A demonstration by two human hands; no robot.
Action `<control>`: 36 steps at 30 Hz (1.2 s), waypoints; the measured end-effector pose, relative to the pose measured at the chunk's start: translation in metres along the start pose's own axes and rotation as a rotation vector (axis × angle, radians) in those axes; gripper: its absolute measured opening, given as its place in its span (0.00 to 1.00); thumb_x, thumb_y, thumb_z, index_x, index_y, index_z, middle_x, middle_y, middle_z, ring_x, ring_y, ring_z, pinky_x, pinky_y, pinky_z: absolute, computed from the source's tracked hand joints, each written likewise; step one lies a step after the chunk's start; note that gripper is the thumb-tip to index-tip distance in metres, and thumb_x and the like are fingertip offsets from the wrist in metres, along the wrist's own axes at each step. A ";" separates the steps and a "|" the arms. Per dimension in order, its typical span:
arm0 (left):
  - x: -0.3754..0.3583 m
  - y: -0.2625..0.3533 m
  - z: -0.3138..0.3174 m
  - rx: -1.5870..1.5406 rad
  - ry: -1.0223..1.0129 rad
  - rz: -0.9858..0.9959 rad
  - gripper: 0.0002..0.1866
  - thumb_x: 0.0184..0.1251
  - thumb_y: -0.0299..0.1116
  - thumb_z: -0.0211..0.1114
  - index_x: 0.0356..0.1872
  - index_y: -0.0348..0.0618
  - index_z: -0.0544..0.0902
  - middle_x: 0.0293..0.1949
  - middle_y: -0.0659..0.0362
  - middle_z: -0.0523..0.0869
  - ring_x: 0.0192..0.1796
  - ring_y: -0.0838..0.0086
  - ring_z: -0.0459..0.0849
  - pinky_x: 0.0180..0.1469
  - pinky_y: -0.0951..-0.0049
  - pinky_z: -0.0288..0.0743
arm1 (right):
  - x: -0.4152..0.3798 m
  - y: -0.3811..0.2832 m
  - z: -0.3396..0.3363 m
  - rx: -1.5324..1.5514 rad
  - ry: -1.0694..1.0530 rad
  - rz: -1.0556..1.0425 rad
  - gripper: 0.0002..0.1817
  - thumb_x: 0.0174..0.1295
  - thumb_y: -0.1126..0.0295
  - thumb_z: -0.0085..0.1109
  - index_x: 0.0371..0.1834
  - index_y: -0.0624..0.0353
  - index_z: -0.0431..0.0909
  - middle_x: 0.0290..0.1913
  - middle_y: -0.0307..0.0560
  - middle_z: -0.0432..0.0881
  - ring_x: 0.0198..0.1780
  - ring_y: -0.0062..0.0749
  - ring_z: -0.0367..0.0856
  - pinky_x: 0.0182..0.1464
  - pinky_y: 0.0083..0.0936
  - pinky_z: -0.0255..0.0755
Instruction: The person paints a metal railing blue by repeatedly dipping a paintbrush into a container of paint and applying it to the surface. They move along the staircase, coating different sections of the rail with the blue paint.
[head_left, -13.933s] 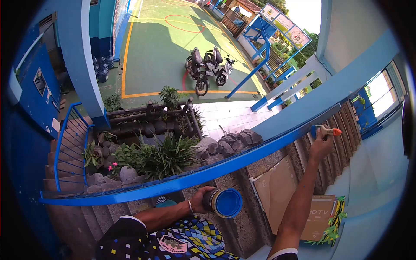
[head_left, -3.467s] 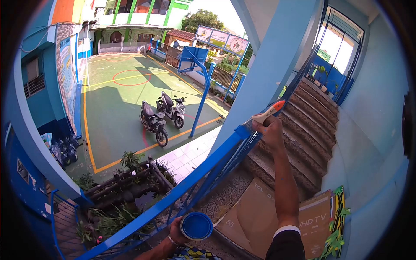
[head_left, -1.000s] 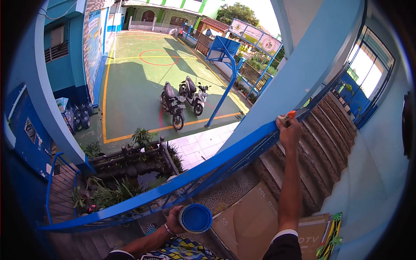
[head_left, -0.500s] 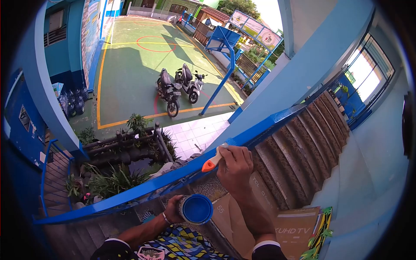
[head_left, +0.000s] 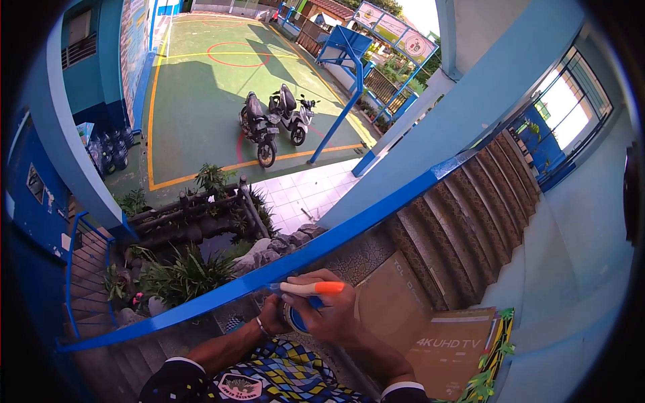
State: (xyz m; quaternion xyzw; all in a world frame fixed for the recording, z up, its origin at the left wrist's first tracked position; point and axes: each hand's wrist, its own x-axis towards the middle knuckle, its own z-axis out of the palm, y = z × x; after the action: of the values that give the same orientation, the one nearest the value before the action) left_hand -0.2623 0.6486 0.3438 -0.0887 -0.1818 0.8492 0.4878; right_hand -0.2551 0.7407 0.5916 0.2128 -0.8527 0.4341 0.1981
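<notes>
My left hand (head_left: pixel 271 314) is wrapped round a small can of blue paint (head_left: pixel 295 322), held low in front of my body. Part of the can is hidden behind my right hand (head_left: pixel 330 310), whose fingers are closed on a paintbrush (head_left: pixel 306 289). The brush lies almost level, its orange handle end to the right and its blue-tinged bristles to the left. Those bristles overlap the lower edge of the glossy blue handrail (head_left: pixel 228 292) in this view, just above my left hand.
Stairs (head_left: pixel 463 221) climb to the right, with flattened cardboard (head_left: pixel 396 302) and a TV carton (head_left: pixel 447 352) on the near part. Past the rail are a planted pond (head_left: pixel 191 269), a tiled strip (head_left: pixel 295 198) and two motorbikes (head_left: pixel 261 131) on a green court.
My right hand and the brush have come down and left from the upper handrail to the can. The brush has turned, its orange end now pointing right. My left hand keeps hold of the can.
</notes>
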 end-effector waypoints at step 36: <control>0.003 0.029 0.000 0.238 0.071 -0.197 0.32 0.73 0.52 0.60 0.73 0.46 0.79 0.62 0.53 0.90 0.61 0.59 0.90 0.68 0.47 0.81 | -0.094 0.016 -0.037 -0.117 0.566 0.809 0.15 0.60 0.77 0.76 0.48 0.71 0.86 0.39 0.47 0.90 0.39 0.25 0.88 0.42 0.23 0.81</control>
State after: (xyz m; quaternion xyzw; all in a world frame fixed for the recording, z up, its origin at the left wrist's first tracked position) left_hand -0.2868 0.6384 0.3323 -0.0418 -0.0702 0.8093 0.5817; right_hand -0.1795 0.7979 0.5525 -0.2729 -0.8025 0.4685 0.2490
